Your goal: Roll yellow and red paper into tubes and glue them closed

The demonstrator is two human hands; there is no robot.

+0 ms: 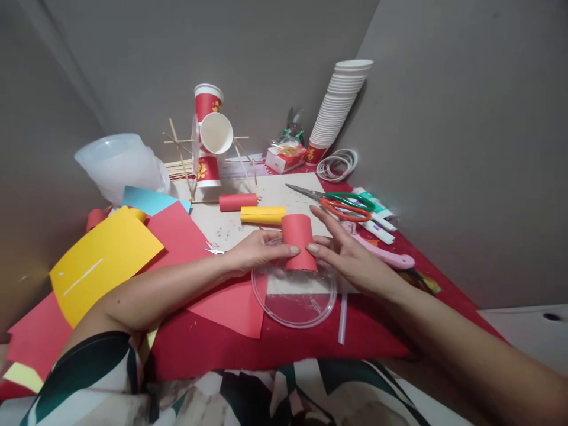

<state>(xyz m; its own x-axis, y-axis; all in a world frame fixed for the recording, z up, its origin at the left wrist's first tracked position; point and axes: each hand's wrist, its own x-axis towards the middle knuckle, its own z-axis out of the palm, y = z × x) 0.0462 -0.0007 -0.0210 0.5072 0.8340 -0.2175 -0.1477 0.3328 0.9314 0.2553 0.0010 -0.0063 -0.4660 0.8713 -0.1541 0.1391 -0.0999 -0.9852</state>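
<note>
A red paper tube (299, 239) stands upright between my hands, above a clear round plastic lid (295, 323). My left hand (261, 251) grips its left side, the thumb across the front and the other fingers partly hidden behind. On the right side, my right hand (339, 251) pinches the tube with its thumb in front, while the index finger stretches up and away. Just beyond lie a yellow paper tube (261, 215) and another red tube (238, 202). Scissors with green and orange handles (346, 205) rest beyond my right hand.
A stick frame holding red paper cups (207, 168) stands at the back. A tall cup stack (339, 100) leans against the wall. Coloured paper sheets (106, 260) cover the left side. A pink-handled tool (390, 255), tape rings (338, 165) and a glue stick (342, 319) lie right.
</note>
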